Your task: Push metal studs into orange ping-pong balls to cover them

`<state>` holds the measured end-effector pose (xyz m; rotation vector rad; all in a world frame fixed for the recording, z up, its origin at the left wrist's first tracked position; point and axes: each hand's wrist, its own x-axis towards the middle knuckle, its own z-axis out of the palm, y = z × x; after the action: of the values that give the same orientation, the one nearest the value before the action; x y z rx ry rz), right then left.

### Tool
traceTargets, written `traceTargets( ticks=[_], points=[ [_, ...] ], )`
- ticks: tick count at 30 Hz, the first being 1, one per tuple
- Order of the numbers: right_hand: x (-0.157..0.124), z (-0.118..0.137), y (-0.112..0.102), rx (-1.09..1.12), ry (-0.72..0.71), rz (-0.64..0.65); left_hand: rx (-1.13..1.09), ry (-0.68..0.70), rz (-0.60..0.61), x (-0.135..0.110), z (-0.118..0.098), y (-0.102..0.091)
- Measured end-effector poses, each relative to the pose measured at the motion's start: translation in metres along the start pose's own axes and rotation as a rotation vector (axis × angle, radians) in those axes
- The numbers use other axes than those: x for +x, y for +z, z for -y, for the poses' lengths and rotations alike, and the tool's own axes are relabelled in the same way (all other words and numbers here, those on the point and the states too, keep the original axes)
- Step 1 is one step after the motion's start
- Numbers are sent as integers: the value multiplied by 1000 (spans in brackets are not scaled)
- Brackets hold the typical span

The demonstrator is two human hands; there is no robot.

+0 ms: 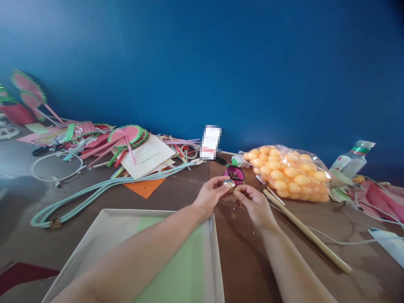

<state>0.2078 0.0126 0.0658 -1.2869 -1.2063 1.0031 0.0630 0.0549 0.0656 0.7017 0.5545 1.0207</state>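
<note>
My left hand (208,195) is closed on a small shiny round metallic ball (228,184), pinched between thumb and fingers. Close beside it, my right hand (254,205) has thumb and fingertips pressed together at the ball's lower right side. Whatever small piece those fingertips hold is too small to make out. Just behind the ball stands an open purple container (236,173) with many tiny dark bits inside. A few tiny shiny pieces (234,208) lie on the brown table (240,252) below my hands.
A white tray (217,261) with a green surface lies under my left forearm. On the right are a bag of orange balls (287,172), a wooden stick (309,233) and a clear bottle (352,160). Paper fans (128,139) and pale blue tubing (94,189) spread leftward.
</note>
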Motion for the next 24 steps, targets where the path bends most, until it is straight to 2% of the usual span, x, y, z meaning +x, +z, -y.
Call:
traceTargets(
  ticks=[24],
  points=[
    [0, -3, -1, -24, -9, 27, 28, 3, -15, -1, 0, 0]
  ],
)
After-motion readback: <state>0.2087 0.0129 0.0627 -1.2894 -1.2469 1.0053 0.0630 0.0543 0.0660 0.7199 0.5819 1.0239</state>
